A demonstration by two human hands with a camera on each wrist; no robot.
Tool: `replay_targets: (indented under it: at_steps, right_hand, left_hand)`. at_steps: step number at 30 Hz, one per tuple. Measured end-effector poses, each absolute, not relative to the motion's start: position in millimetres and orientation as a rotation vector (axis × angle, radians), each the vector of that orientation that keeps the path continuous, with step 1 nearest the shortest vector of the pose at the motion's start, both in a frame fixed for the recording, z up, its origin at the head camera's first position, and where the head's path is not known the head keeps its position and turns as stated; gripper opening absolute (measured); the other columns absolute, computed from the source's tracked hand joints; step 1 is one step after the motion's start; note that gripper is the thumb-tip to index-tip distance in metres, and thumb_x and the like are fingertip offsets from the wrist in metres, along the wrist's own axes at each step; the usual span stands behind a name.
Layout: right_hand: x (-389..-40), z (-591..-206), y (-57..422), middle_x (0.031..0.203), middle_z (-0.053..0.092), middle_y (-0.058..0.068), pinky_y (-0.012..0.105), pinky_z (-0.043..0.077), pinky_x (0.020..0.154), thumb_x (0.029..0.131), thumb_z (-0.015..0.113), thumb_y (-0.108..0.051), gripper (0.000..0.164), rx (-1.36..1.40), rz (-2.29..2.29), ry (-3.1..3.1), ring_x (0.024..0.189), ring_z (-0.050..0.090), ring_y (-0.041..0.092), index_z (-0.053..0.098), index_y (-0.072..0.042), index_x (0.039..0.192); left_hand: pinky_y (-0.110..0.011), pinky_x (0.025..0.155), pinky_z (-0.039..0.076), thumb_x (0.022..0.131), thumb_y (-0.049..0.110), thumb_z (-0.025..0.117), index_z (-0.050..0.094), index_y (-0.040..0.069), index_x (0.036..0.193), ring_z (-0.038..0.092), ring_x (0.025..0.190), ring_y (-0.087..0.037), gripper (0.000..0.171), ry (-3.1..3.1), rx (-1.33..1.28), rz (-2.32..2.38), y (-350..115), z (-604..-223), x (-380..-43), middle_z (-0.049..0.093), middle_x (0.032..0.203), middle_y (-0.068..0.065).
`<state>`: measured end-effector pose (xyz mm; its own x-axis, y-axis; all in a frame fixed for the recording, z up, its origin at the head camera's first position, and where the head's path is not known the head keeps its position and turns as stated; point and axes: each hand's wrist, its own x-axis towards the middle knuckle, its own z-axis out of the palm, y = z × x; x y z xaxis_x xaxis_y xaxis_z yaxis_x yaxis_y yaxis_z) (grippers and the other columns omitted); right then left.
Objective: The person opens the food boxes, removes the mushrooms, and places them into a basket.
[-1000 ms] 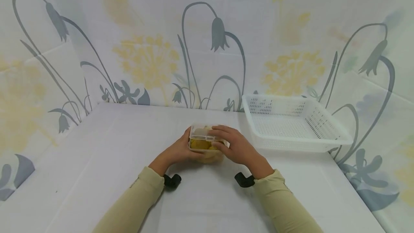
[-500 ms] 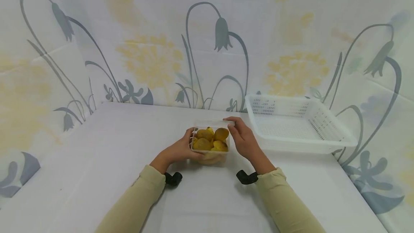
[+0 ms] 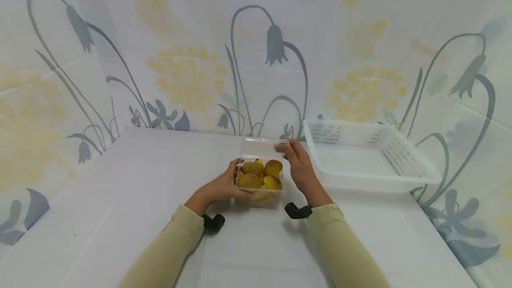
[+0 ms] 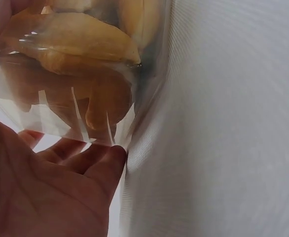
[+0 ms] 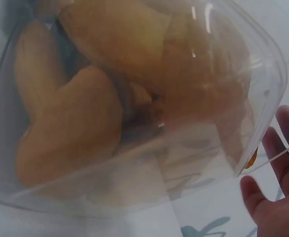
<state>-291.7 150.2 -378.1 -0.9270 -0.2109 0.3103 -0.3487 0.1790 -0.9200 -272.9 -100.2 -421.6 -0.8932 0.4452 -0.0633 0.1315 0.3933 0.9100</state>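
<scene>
A clear plastic box [image 3: 262, 198] stands in the middle of the table, filled with plump yellow-brown mushrooms [image 3: 250, 180]. Its hinged transparent lid [image 3: 256, 146] is tipped up at the back. My left hand [image 3: 220, 186] grips the box's left side, thumb along the front and fingers behind. In the left wrist view, fingertips [image 4: 116, 153] press against the clear wall. My right hand [image 3: 298, 163] is beside the box's right rear corner, its fingers at the lid's right edge. The right wrist view shows those fingers [image 5: 285, 165] apart and loosely extended, with a thin clear edge crossing them.
A white perforated plastic basket [image 3: 372, 179] stands to the right at the back of the table [image 3: 132, 217], which has a white cover. Behind it hangs a flower-patterned cloth [image 3: 188, 79]. Black wrist mounts [image 3: 298, 211] stick out from both sleeves.
The lid, lying over the box a second ago, has swung back and up, uncovering the mushrooms. My right hand has moved rightward and back with it; the left hand keeps its grip.
</scene>
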Motion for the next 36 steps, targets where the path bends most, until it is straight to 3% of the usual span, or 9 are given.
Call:
replay_targets:
  at_steps: [7,16,22,29,36]
  right_hand:
    - [-298.3,-386.1,148.2,0.131,0.051,0.013,0.044,0.042,0.108,0.104,0.039,-0.043,0.046,0.547,2.079,-2.236,0.126,0.048,0.026,0.044,-0.009,0.135]
    - [-308.8,-404.8,149.4,0.132,0.052,0.022,0.034,0.05,0.097,0.103,0.047,-0.019,0.036,0.437,2.088,-2.196,0.12,0.059,0.03,0.035,-0.02,0.138]
    - [-308.7,-406.8,146.5,0.134,0.051,0.02,0.035,0.051,0.097,0.101,0.05,-0.009,0.034,0.336,2.032,-2.214,0.116,0.062,0.031,0.043,-0.013,0.133]
    - [-310.3,-409.4,147.9,0.142,0.052,0.003,0.036,0.046,0.103,0.098,0.057,-0.019,0.038,0.146,2.036,-2.355,0.125,0.056,0.021,0.054,-0.021,0.136]
    - [-309.6,-409.2,147.3,0.149,0.045,0.009,0.039,0.043,0.106,0.099,0.055,-0.023,0.043,0.084,2.032,-2.417,0.127,0.055,0.023,0.05,-0.019,0.142]
  left_hand:
    - [-0.05,0.116,0.027,0.07,0.035,0.086,0.007,0.021,0.153,0.035,0.14,-0.026,0.116,2.381,0.504,1.462,-100.8,-421.5,-273.1,0.033,0.152,-0.009]
    - [-0.05,0.115,0.028,0.072,0.032,0.085,0.01,0.017,0.152,0.038,0.137,-0.027,0.11,2.397,0.543,1.45,-101.9,-423.1,-273.6,0.034,0.152,-0.011]
    - [-0.05,0.114,0.028,0.073,0.029,0.084,0.012,0.018,0.15,0.039,0.136,-0.027,0.107,2.385,0.563,1.463,-101.4,-422.9,-275.6,0.037,0.149,-0.012]
    - [-0.049,0.115,0.028,0.075,0.026,0.084,0.011,0.017,0.15,0.039,0.135,-0.027,0.105,2.363,0.591,1.487,-100.8,-422.0,-274.7,0.036,0.149,-0.012]
    - [-0.049,0.116,0.026,0.071,0.029,0.086,0.011,0.019,0.15,0.038,0.136,-0.027,0.109,2.362,0.575,1.5,-100.9,-424.9,-276.1,0.036,0.15,-0.012]
